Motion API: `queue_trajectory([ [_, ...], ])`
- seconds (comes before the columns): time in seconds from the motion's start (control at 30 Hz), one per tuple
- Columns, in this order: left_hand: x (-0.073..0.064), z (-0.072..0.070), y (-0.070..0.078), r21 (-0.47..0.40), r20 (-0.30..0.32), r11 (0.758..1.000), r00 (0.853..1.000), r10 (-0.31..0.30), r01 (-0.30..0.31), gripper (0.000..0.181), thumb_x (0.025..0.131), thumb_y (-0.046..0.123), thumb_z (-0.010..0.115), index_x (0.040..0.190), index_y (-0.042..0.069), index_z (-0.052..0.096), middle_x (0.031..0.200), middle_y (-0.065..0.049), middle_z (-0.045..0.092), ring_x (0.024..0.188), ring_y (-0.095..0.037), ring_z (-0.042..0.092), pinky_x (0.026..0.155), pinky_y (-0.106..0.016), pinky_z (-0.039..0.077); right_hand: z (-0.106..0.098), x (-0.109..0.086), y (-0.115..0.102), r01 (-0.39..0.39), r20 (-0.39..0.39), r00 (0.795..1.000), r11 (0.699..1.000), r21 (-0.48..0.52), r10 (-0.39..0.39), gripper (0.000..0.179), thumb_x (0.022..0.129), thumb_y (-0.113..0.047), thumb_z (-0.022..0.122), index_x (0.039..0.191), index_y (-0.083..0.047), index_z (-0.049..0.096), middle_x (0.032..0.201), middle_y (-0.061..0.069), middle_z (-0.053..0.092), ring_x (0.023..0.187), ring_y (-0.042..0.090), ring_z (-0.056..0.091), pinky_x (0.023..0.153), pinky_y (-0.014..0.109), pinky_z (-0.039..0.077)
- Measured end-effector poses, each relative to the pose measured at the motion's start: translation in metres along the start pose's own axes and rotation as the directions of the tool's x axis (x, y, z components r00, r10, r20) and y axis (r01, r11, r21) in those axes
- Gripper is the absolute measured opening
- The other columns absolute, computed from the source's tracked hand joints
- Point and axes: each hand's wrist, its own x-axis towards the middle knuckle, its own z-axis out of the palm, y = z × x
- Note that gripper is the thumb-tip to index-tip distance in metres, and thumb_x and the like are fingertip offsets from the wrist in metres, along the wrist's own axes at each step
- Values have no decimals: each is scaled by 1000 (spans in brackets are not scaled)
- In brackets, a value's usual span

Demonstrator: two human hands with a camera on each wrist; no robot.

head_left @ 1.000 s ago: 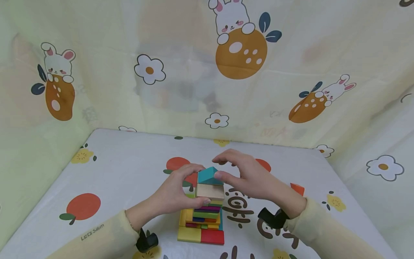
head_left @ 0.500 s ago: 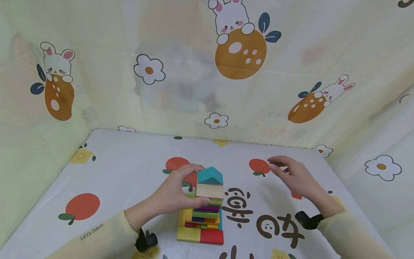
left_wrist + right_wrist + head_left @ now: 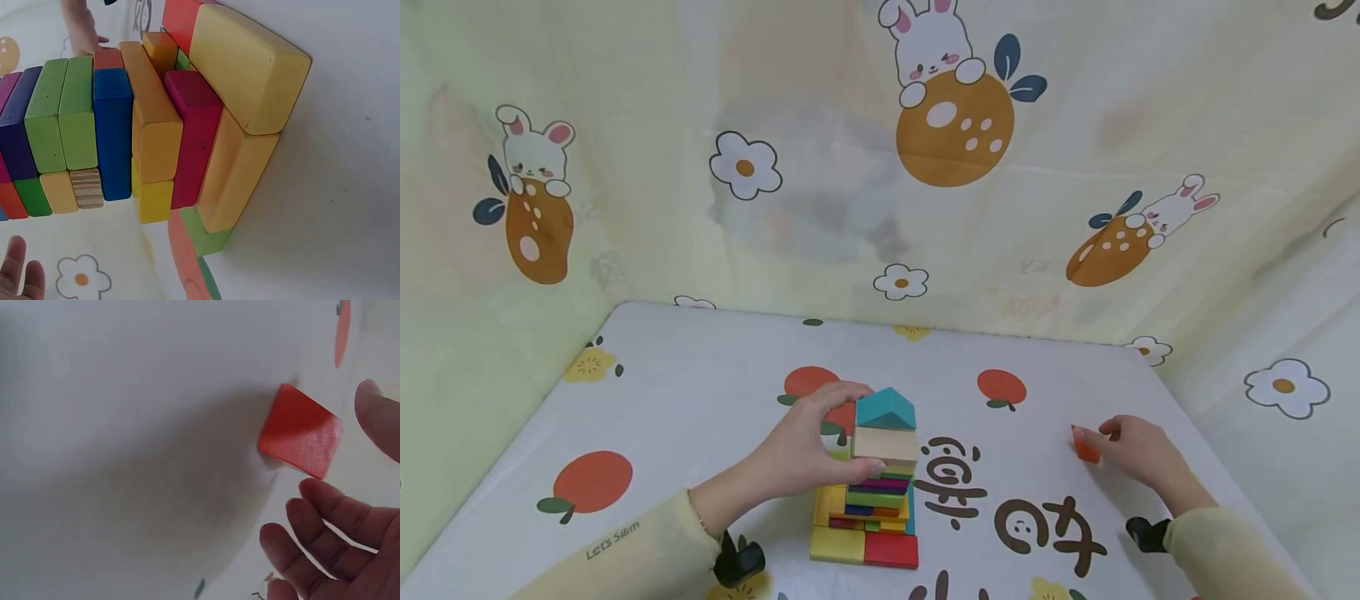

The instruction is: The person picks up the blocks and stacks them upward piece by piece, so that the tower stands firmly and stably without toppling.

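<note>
A tower of coloured wooden blocks stands on the cloth, topped by a teal triangular block [image 3: 886, 408] over a plain wooden block [image 3: 885, 444]. My left hand [image 3: 801, 437] is beside its upper left, thumb in front and fingers reaching behind. In the left wrist view its fingers [image 3: 19, 269] show a gap from the stack; contact elsewhere is hidden. At the right, my right hand [image 3: 1138, 454] is at an orange-red block [image 3: 1086, 447]. The right wrist view shows that block [image 3: 301, 431] between the spread thumb [image 3: 378, 415] and fingers, with gaps around it.
At the tower's base lie a yellow block [image 3: 837, 546] and a red block [image 3: 891, 550]. The white tablecloth [image 3: 700, 400] bears printed fruit, flowers and lettering. A patterned curtain [image 3: 820, 233] hangs behind and at the sides.
My right hand has moved from the teal block at the tower top out to the right and down to the orange-red block. The left hand and tower look unmoved.
</note>
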Motion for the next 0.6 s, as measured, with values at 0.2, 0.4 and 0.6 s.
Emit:
queue_trajectory([
  [0.2, 0, 1, -2, -1, 1, 1000, 1000, 10, -10, 58, 79, 32, 86, 131, 18, 63, 135, 2, 64, 131, -23, 55, 107, -60, 49, 6, -1, 0, -57, -13, 998, 998, 31, 58, 60, 92, -54, 68, 97, 5, 62, 81, 11, 61, 78, 25, 53, 60, 30, 43],
  [0.4, 0, 1, -2, -7, 4, 1000, 1000, 19, -19, 58, 79, 32, 86, 130, 18, 63, 135, 2, 64, 131, -23, 55, 106, -61, 50, 14, 2, -4, 58, -26, 998, 997, 54, -57, 54, 95, -34, 71, 120, 12, 61, 104, 25, 65, 93, 35, 58, 75, 42, 56],
  [0.6, 0, 0, -1, -1, 0, 1000, 1000, 19, -19, 58, 79, 32, 86, 131, 18, 63, 136, 1, 63, 132, -24, 55, 106, -61, 50, 18, -1, -6, 151, -31, 988, 986, 63, -149, 55, 93, -32, 74, 130, 7, 61, 126, 33, 61, 113, 48, 56, 93, 61, 54],
])
